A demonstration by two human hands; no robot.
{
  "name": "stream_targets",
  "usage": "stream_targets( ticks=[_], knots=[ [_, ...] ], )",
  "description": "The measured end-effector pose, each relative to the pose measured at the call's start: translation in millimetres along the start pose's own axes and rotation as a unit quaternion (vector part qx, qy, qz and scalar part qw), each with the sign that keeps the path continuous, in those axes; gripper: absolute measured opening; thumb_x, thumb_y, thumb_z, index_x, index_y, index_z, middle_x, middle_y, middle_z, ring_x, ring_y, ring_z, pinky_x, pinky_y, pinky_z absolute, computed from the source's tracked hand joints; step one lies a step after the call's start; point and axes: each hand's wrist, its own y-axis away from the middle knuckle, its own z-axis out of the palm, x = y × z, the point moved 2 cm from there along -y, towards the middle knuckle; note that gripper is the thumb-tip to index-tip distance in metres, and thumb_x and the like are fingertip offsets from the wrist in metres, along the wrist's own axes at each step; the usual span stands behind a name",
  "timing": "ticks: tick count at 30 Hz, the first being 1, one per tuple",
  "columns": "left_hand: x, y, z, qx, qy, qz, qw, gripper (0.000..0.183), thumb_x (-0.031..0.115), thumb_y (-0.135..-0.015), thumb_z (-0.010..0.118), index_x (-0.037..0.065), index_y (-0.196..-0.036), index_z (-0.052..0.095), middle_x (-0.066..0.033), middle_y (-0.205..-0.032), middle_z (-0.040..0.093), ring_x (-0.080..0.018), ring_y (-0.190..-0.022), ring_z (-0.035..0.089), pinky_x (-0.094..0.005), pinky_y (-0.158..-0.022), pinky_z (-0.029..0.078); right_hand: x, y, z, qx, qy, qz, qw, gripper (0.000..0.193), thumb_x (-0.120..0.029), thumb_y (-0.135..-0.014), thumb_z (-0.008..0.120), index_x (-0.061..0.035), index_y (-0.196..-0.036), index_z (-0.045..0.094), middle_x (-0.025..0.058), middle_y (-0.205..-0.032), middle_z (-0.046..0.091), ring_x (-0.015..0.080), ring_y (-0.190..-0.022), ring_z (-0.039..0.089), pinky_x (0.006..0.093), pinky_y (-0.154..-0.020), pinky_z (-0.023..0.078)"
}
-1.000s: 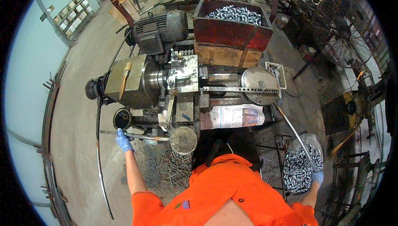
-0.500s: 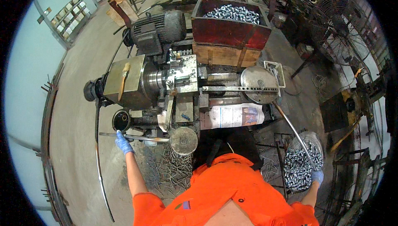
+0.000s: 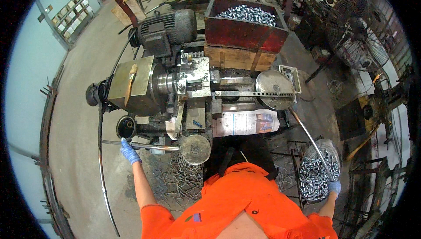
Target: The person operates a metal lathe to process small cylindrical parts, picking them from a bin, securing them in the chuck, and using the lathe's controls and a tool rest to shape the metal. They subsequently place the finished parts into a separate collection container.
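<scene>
My left hand (image 3: 130, 152), in a blue glove, is closed around a metal lever bar (image 3: 153, 147) that runs to a round metal disc (image 3: 195, 150) at the machine's front. A dark round cup (image 3: 126, 127) sits just beyond those fingers. Far out to the right, my gloved right hand (image 3: 334, 188) grips the lower end of a long steel lever rod (image 3: 309, 136). That rod slants down from beside a large round plate (image 3: 275, 89). Under the right hand's rod lies a basket heaped with small shiny metal parts (image 3: 315, 179). The metal workhead (image 3: 195, 81) stands at the machine's middle.
A red bin (image 3: 245, 35) of similar metal parts stands on a wooden crate behind the machine, beside a motor (image 3: 169, 30). A brush (image 3: 130, 83) lies on the metal housing. Newspaper (image 3: 245, 122) covers the front ledge. A fan (image 3: 357, 32) stands at right.
The view has shifted slightly. Both hands stay on their bars, and the machine parts show no clear movement.
</scene>
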Motion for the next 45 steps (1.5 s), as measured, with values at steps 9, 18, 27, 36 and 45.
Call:
stream_targets(
  ticks=[9,18,27,36,45],
  knots=[
    [-7.4,-5.0,2.0,0.018,-0.025,0.022,0.999,0.048,0.042,-0.088,0.051,-0.003,-0.078,0.063,-0.0072,-0.06,0.056,-0.0147,-0.042,0.051,-0.0277,-0.036,0.043,-39.9,-2.2,18.2,0.029,-0.036,-0.119,0.992,0.045,-0.036,-0.066,0.068,-0.0051,-0.099,0.064,0.0197,-0.092,0.064,0.0378,-0.089,0.06,0.0418,-0.077,0.049],
    [8.0,2.8,-0.3,-0.004,-0.043,-0.016,0.999,0.052,0.045,-0.089,0.046,-0.003,-0.076,0.061,-0.0096,-0.053,0.054,-0.0184,-0.037,0.051,-0.0274,-0.035,0.042,-236.9,22.4,-20.8,0.129,0.057,-0.329,0.934,0.048,-0.046,-0.065,0.067,-0.0124,-0.099,0.066,0.0169,-0.106,0.06,0.0365,-0.107,0.05,0.0454,-0.1,0.031],
    [-13.1,5.7,-7.5,-0.011,-0.064,-0.055,0.996,0.062,0.053,-0.088,0.042,-0.005,-0.081,0.062,-0.0092,-0.049,0.054,-0.0185,-0.041,0.053,-0.0252,-0.043,0.043,-356.2,-77.2,-104.5,0.174,0.032,-0.286,0.942,0.046,-0.043,-0.084,0.047,-0.0074,-0.109,0.061,0.0179,-0.121,0.052,0.0373,-0.119,0.04,0.0514,-0.103,0.024],
    [-28.6,-10.3,-17.3,-0.093,0.014,-0.068,0.993,0.056,0.052,-0.088,0.044,-0.001,-0.087,0.061,-0.0088,-0.062,0.058,-0.018,-0.048,0.055,-0.0283,-0.042,0.046,-439.9,-50.2,-100.0,0.215,0.037,-0.345,0.913,0.074,-0.044,-0.075,0.06,-0.0042,-0.133,0.036,0.0158,-0.139,0.035,0.0317,-0.13,0.03,0.0438,-0.108,0.019],
    [-112.6,-20.3,-6.7,-0.256,-0.581,0.369,0.679,0.043,0.045,-0.08,0.053,0.013,-0.107,0.062,-0.0168,-0.094,0.065,-0.0347,-0.087,0.061,-0.0412,-0.075,0.047,-319.3,14.5,3.9,0.129,-0.094,-0.372,0.915,0.048,-0.045,-0.073,0.064,-0.0037,-0.097,0.066,0.0185,-0.101,0.063,0.0349,-0.1,0.056,0.0399,-0.095,0.039]
  ],
)
